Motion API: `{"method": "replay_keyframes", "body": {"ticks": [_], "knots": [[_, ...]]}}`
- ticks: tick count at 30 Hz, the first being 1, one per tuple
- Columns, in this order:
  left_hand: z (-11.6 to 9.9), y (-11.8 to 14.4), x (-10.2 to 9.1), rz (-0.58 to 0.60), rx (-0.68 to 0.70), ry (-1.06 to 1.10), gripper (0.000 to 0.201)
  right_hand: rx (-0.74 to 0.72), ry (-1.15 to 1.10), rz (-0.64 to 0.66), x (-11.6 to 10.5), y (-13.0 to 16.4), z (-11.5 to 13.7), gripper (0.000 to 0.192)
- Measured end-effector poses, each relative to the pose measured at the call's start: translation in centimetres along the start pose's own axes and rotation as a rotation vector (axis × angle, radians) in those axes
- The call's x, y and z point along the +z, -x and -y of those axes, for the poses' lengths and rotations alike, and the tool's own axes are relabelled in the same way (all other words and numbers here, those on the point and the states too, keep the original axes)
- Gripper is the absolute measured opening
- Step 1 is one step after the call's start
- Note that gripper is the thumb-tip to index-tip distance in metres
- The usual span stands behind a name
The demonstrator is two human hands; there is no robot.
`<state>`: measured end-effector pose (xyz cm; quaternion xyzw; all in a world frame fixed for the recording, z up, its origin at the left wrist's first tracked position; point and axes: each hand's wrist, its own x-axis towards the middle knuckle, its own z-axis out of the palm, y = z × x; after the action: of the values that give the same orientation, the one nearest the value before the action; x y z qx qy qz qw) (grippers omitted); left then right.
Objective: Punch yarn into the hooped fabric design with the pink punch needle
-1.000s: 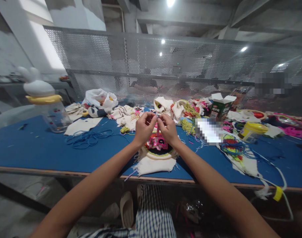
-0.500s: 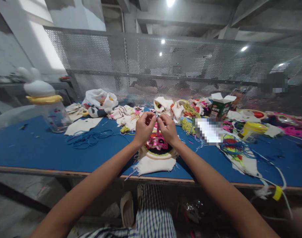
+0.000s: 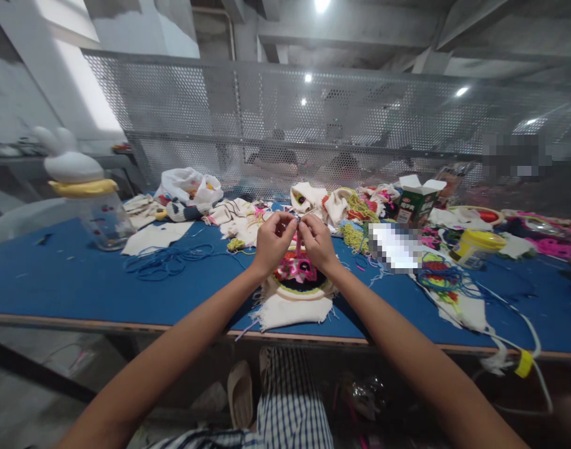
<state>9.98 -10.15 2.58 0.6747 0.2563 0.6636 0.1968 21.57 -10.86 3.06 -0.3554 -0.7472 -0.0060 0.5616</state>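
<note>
Both hands have barely shifted — left hand (image 3: 272,240) and right hand (image 3: 317,240) still pinch a pink thread (image 3: 297,244) between fingertips, just above the embroidery hoop (image 3: 298,279) on the desk (image 3: 79,280).

Whatever the left hand (image 3: 272,243) and right hand (image 3: 317,242) pinch between their fingertips is too small to make out, and the hands cover the upper part of the embroidery hoop (image 3: 298,282). A pixelated patch (image 3: 395,247) blurs something on the blue table (image 3: 79,280), whose ends run off both sides.
</note>
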Motion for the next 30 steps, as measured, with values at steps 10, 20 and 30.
{"method": "replay_keyframes", "body": {"ticks": [10, 20, 30], "knots": [[-0.4, 0.3, -0.1, -0.037, 0.05, -0.101, 0.004, 0.004, 0.005, 0.004, -0.1, 0.0, -0.1, 0.029], [-1.1, 0.4, -0.2, -0.085, 0.136, -0.239, 0.003, -0.011, 0.006, 0.011, -0.1, 0.1, -0.1, 0.029], [-1.1, 0.3, -0.3, -0.063, 0.188, -0.282, 0.004, -0.038, 0.008, 0.008, 0.0, 0.0, -0.1, 0.029]]}}
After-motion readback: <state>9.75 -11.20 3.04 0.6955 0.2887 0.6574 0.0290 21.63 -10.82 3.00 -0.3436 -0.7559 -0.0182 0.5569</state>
